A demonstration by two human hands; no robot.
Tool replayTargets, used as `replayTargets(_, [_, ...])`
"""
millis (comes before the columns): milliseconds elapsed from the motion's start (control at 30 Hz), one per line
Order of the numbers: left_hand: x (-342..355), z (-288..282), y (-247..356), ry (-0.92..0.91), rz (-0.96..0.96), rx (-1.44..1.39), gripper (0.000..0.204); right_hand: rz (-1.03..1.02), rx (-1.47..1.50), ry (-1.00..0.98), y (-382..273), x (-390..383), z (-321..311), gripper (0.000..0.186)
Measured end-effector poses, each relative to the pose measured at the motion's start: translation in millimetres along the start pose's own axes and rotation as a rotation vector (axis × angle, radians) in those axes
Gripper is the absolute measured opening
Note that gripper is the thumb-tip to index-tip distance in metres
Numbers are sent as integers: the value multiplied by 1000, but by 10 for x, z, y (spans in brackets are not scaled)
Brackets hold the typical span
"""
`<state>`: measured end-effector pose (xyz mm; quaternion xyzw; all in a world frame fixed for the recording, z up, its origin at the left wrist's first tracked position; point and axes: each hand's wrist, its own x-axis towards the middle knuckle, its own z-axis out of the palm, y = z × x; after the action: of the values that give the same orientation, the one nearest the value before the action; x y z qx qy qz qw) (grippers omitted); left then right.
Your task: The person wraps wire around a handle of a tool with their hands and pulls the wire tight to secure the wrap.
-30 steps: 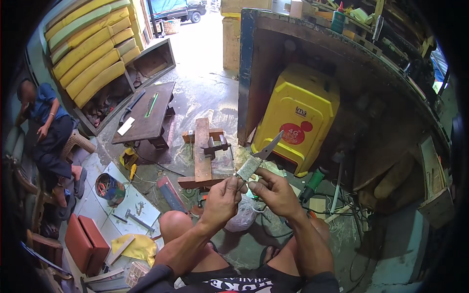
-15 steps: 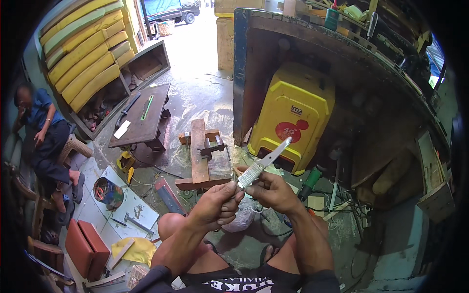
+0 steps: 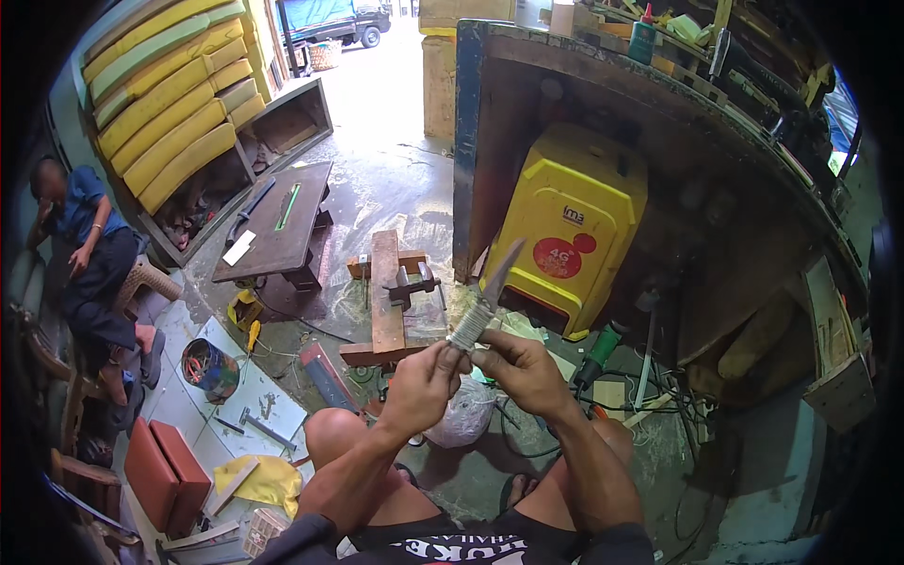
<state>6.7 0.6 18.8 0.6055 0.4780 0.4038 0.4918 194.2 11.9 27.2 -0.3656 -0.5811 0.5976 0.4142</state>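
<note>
A knife [image 3: 475, 321] with a pale cord-wrapped handle is raised in front of me, its grey blade slanting up and away to the right. My left hand [image 3: 421, 388] is closed, pinching the butt of the handle between thumb and finger. Against the lower right side of the same handle, my right hand [image 3: 520, 373] has its thumb and bent fingers pressed on the wrapping. Whether a loose end of cord lies between my fingers is too small to tell. Below my hands, between my feet, sits a clear plastic-wrapped bundle [image 3: 461, 416].
Ahead is a vise [image 3: 411, 285] on a wooden stand [image 3: 385, 315]. A low dark table [image 3: 273, 226] stands to the left, a yellow case [image 3: 565, 226] to the right. A green power tool [image 3: 598, 354] and cables lie at right. A person [image 3: 85, 235] sits at far left.
The knife has turned to a steeper angle, its blade tip swinging left and up. My right hand has shifted slightly down along the handle; both hands keep hold.
</note>
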Motion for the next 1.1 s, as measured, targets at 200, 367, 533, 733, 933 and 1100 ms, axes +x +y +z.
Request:
replayTargets(200, [5, -24, -9, -29, -239, -412, 37, -6, -153, 11, 12, 44, 26, 33])
replayTargets(367, [-13, -99, 21, -205, -375, -846, 34, -82, -53, 2, -20, 22, 11, 32])
replayTargets(533, [-23, -167, 35, -428, -451, -1143, 33, -111, 89, -9, -10, 47, 0, 31])
replayTargets(733, [-86, -92, -61, -746, -408, -1254, 42, -47, 173, -107, -98, -19, -26, 30])
replayTargets(933, [-68, 230, -108, -56, 2, -198, 41, -73, 64, 46, -2, -15, -44, 25])
replayTargets(1100, [-47, 152, -55, -19, 102, 82, 33, -52, -140, 108, 43, -30, -18, 23])
